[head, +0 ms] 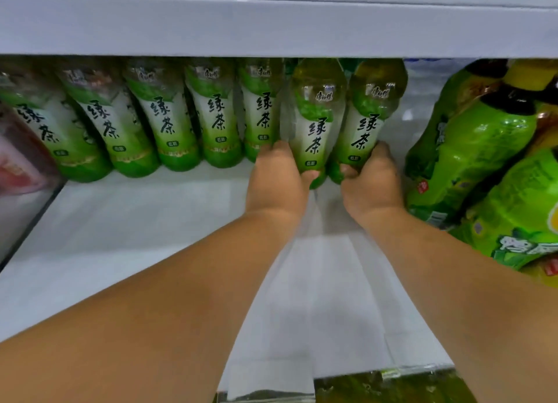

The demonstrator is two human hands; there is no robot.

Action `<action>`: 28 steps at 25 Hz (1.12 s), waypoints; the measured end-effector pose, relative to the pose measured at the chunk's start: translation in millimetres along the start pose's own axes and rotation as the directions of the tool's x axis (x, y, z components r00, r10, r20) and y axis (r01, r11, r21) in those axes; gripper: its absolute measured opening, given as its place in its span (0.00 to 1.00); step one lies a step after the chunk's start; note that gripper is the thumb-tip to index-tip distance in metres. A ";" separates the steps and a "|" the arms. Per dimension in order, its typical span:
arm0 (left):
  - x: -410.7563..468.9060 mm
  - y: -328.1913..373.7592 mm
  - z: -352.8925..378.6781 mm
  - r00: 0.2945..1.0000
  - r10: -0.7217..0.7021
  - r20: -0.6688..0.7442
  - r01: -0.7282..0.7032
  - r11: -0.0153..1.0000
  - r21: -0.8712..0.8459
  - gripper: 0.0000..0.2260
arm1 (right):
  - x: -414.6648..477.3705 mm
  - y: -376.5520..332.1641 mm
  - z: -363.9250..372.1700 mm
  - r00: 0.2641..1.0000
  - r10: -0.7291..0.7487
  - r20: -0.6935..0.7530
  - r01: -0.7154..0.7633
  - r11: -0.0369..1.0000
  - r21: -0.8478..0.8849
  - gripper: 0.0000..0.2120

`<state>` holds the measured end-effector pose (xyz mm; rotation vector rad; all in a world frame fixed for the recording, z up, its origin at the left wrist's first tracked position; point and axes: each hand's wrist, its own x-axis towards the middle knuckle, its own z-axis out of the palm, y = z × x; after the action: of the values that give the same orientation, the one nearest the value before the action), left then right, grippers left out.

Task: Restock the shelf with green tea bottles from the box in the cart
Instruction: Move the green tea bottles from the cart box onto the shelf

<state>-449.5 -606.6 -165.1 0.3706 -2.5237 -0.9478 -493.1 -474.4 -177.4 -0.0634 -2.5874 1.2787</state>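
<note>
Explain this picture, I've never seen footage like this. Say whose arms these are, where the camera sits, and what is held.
No machine here: a person wears a head camera looking forward and down at their own arms. The left hand grips one green tea bottle near its base; the right hand grips a second bottle beside it. Both are at the right end of a row of matching bottles at the back of a white shelf. Larger green bottles sit far right.
</note>
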 end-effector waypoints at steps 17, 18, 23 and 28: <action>56.2 0.4 27.5 0.999 -0.019 -0.026 0.024 0.985 0.171 0.19 | 46.0 23.4 33.6 0.997 -0.059 0.052 0.059 0.998 -0.001 0.23; 56.2 0.3 27.3 1.000 -0.022 -0.021 0.026 0.984 0.176 0.19 | 47.2 23.1 34.4 0.997 -0.055 0.049 0.056 0.998 -0.026 0.23; 54.7 -5.3 28.3 0.998 -0.063 0.007 0.061 0.989 0.133 0.18 | 47.3 24.0 32.9 0.997 -0.057 0.046 0.058 0.998 -0.015 0.18; 51.7 -6.6 29.3 0.999 -0.048 0.024 0.045 0.991 0.130 0.18 | 46.9 23.7 31.2 0.998 -0.055 0.043 0.055 0.998 0.021 0.17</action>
<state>-508.0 -614.7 -174.7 0.4605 -2.6195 -0.8134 -547.8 -477.0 -204.6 0.0397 -2.5938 1.2999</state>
